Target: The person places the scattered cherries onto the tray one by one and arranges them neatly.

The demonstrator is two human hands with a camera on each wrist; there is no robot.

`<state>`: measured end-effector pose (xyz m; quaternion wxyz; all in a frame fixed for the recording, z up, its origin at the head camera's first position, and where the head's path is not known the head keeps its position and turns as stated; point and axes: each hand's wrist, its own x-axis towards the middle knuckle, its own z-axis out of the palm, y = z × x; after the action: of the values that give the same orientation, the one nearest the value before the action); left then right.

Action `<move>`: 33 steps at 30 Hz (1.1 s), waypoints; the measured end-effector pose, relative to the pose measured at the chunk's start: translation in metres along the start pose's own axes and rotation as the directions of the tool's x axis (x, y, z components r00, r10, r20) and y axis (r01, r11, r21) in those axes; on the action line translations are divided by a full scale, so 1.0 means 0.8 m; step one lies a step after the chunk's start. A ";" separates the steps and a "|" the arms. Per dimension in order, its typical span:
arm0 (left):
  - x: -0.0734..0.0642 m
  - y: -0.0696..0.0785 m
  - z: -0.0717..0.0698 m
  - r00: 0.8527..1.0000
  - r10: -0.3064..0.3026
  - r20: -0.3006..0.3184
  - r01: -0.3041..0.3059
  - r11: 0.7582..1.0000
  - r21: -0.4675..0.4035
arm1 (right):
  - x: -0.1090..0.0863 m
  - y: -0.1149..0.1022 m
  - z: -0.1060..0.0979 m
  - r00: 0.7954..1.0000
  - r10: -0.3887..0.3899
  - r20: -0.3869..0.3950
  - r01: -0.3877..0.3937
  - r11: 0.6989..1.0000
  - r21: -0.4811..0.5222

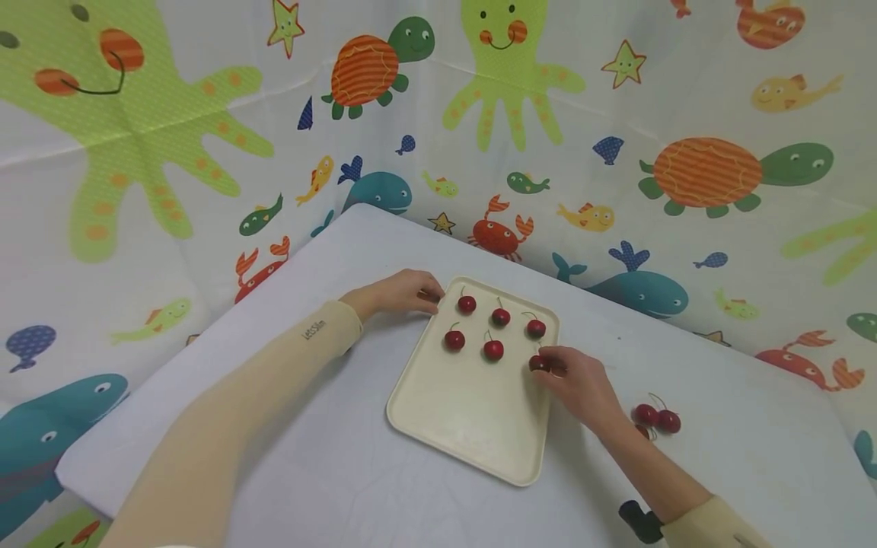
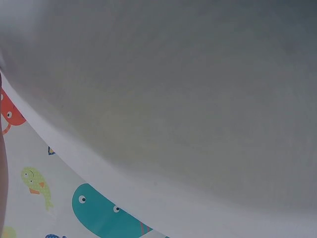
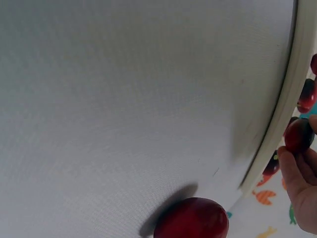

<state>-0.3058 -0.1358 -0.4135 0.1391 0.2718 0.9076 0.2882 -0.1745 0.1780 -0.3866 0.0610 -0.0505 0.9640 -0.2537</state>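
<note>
A cream tray (image 1: 479, 426) lies on the table, with two rows of red cherries on its far half. My right hand (image 1: 578, 380) pinches a cherry (image 1: 539, 364) between thumb and fingers at the near right end of the second row; the right wrist view shows the same cherry (image 3: 299, 135) in the fingertips. Beside it in that row lie another cherry (image 1: 493, 350) and one farther left (image 1: 454, 339). At the tray's far left corner, my left hand (image 1: 407, 292) touches the rim with loosely bent fingers. The left wrist view shows mostly bare table surface.
Several loose cherries (image 1: 658, 418) lie on the white table (image 1: 308, 472) right of the tray, near my right forearm. A small black object (image 1: 640, 522) is by the right sleeve. A curtain (image 1: 438, 99) printed with sea animals hangs behind the table.
</note>
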 end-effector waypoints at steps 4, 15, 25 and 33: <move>0.001 -0.003 0.000 1.000 0.012 -0.002 -0.012 1.000 0.006 | 0.004 -0.001 0.007 1.000 -0.021 -0.005 0.020 1.000 -0.021; 0.001 -0.003 0.000 1.000 -0.003 -0.002 0.003 1.000 0.002 | 0.008 -0.009 0.019 0.999 -0.038 0.003 0.038 0.997 -0.065; 0.002 -0.003 0.002 1.000 -0.011 0.000 0.011 1.000 0.001 | 0.010 -0.011 0.017 1.000 -0.028 0.004 0.029 0.996 -0.080; 0.003 -0.001 0.002 1.000 -0.013 -0.004 0.013 1.000 -0.004 | 0.012 -0.009 0.011 1.000 -0.001 0.012 0.002 0.997 -0.071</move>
<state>-0.3075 -0.1339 -0.4158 0.1398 0.2649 0.9091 0.2896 -0.1822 0.1662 -0.3915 0.0647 -0.0548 0.9720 -0.2192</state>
